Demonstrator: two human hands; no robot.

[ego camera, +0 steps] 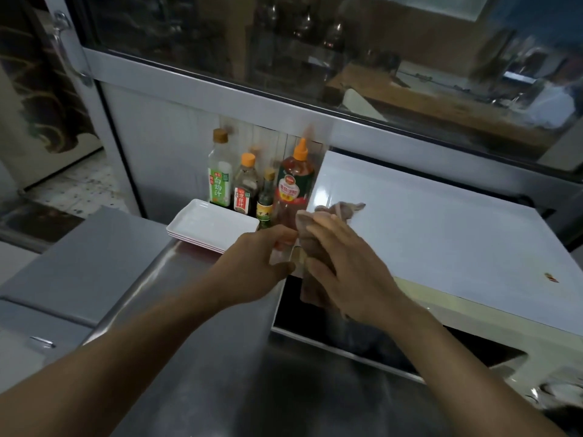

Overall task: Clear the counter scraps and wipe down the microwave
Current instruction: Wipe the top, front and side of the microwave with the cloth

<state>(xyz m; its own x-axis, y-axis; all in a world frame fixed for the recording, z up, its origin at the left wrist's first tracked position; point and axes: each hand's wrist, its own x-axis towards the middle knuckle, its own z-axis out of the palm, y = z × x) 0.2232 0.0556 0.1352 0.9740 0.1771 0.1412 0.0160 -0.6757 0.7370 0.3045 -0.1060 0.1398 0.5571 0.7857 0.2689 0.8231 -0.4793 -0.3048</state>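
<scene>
Wiping is the step in hand: the right hand presses a brownish cloth against the near left corner of the microwave, its fingers spread flat over the fabric, the thumb at the cloth's left edge — a pressing grip more than a clenched one. Part of the cloth lies bunched on the white top, the rest drapes over the edge toward the dark door. The left hand curls around the base of the big sauce bottle, which stands hard against the microwave's left side, apparently to steady it or shift it out of the way.

3 smaller bottles stand just beside it, with stacked white trays in front on the steel bench.

A small reddish scrap sits well apart on the right of the top. The next move likely calls for a sweep rightward across the top to reach it — with the bottle held clear first.
</scene>
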